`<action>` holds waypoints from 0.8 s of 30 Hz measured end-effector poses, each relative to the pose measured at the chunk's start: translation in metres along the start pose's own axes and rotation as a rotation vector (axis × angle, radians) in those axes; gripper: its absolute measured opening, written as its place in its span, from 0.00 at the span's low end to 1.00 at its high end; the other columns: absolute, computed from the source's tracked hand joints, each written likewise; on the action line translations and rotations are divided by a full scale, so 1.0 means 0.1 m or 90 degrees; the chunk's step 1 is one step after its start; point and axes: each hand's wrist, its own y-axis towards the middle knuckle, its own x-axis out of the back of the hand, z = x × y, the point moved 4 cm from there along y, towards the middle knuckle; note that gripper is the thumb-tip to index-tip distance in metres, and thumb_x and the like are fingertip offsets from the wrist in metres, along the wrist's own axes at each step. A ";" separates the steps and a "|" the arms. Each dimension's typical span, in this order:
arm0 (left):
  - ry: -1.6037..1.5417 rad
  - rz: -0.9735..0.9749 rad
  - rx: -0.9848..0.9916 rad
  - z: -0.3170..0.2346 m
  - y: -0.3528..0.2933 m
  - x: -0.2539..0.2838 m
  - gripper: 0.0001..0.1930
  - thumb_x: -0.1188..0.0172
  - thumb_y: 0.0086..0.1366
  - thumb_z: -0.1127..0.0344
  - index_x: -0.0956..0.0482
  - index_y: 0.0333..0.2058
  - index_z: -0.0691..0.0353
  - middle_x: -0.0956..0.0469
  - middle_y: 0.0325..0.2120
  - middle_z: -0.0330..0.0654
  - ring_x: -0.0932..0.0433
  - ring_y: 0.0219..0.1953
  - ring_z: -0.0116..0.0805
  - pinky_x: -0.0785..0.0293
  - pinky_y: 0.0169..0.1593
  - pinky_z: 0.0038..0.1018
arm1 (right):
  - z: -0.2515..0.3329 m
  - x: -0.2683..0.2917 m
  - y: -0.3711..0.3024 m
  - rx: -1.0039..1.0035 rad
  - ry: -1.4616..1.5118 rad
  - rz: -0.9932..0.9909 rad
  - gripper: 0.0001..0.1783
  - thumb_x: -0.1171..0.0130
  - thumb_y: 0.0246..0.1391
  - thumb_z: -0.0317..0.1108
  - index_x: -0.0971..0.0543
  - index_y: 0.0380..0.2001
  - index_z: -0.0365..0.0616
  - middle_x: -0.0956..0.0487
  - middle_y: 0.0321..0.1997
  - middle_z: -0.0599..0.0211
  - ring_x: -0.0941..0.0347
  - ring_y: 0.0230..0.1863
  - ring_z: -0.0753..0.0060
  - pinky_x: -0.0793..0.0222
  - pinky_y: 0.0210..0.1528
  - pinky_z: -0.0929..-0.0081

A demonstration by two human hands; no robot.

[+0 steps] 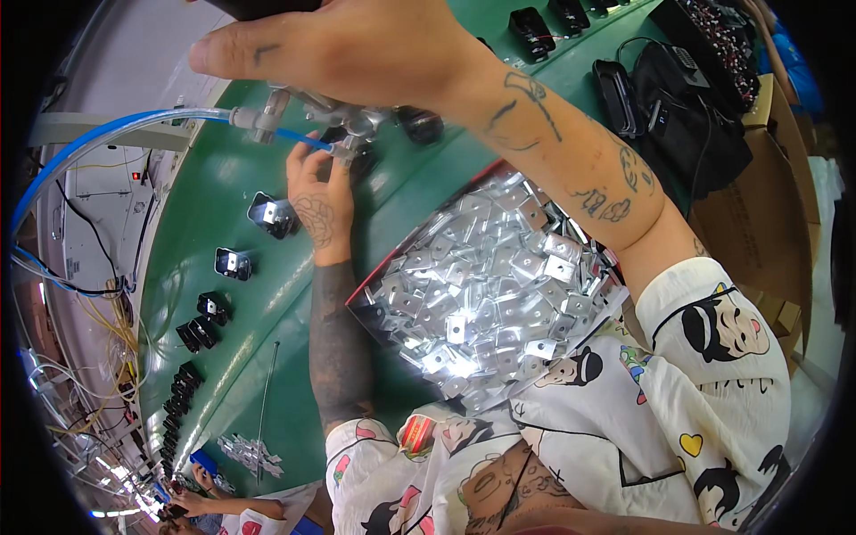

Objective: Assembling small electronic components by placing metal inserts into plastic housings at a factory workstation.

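Observation:
My right hand is raised close to the camera at the top, closed on a black object mostly cut off by the frame's edge. Just below it is a metal fixture with air fittings and a blue hose. My left hand reaches up to this fixture, its fingers bent at a small black housing partly hidden under the fittings. Between my arms lies a red-edged tray heaped with shiny bent metal plates.
Black housings with metal plates stand in a line down the left of the green table. More black housings sit at the far side. A black bag and cardboard box are at right. Another person's hand works at lower left.

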 end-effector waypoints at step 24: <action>-0.067 0.024 -0.213 -0.64 -0.03 -0.06 0.23 0.35 0.51 0.73 0.25 0.48 0.65 0.24 0.48 0.48 0.26 0.51 0.49 0.30 0.57 0.35 | -0.02 0.07 0.03 -0.019 -0.023 0.001 0.24 0.37 0.49 0.28 0.27 0.51 0.41 0.26 0.28 0.74 0.37 0.22 0.79 0.41 0.26 0.82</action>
